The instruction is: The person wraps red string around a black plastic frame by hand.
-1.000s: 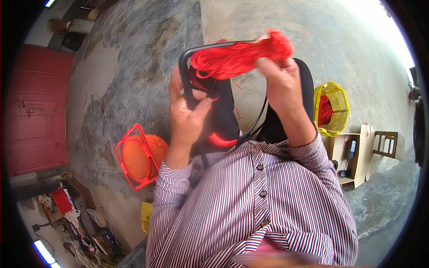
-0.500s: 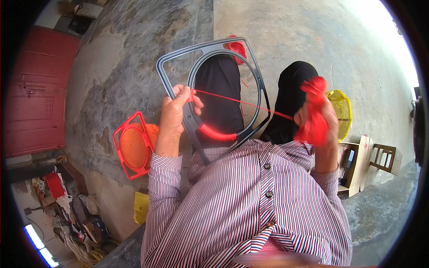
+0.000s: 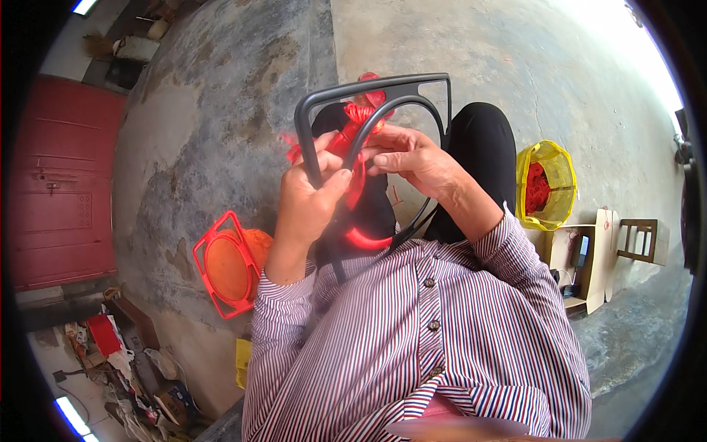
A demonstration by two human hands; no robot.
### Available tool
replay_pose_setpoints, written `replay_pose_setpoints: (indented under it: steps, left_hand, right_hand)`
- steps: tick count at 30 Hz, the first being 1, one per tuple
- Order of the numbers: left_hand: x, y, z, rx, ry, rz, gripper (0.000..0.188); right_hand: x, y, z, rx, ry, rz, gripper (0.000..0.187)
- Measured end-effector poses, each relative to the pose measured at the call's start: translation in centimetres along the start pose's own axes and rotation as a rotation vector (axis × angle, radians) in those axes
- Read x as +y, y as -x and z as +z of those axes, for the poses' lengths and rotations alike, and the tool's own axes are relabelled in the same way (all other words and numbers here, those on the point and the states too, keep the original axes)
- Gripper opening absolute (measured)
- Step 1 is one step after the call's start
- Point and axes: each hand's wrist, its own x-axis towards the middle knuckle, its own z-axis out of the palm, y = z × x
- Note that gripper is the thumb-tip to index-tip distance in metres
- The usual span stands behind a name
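My left hand (image 3: 313,195) is closed around the left side of a dark plastic frame (image 3: 368,87), which has a round ring set inside it. A bundle of red ribbon (image 3: 359,113) is between my hands at the left of the ring, its loops showing beyond the fingers. My right hand (image 3: 420,158) reaches through or across the ring, with its bent fingers at the ribbon. Its exact grip is partly hidden. A strip of ribbon hangs below the fingers. Red wrapping (image 3: 368,240) covers the lower part of the ring.
A red plastic frame with an orange round middle (image 3: 232,265) stands on the floor at left. On the right are a yellow basket (image 3: 565,180) holding red material (image 3: 537,188), a wooden box (image 3: 600,258) and a small stool (image 3: 642,241). Clutter (image 3: 132,361) lies lower left.
My right hand has come left with the red bundle, from beyond the frame's right side to the ring beside my left hand. The taut ribbon has slackened, and the frame has shifted and turned.
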Motion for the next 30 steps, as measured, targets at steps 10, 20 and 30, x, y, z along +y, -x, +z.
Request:
replay_pose_setpoints:
  steps: [10,20,30]
  left_hand:
    - [-1.3,0.0,-0.2,0.049,0.182,-0.242,0.008]
    - [0.3,0.3,1.1,0.039,0.046,0.015,0.052]
    - [-0.2,0.7,0.9,0.159,-0.136,0.216,0.007]
  right_hand:
    - [-0.3,-1.1,1.1,-0.014,-0.18,-0.014,0.046]
    - [-3.1,0.5,4.3,0.349,1.257,-0.707,0.052]
    - [-5.5,3.9,2.9,0.218,0.134,-0.661,0.034]
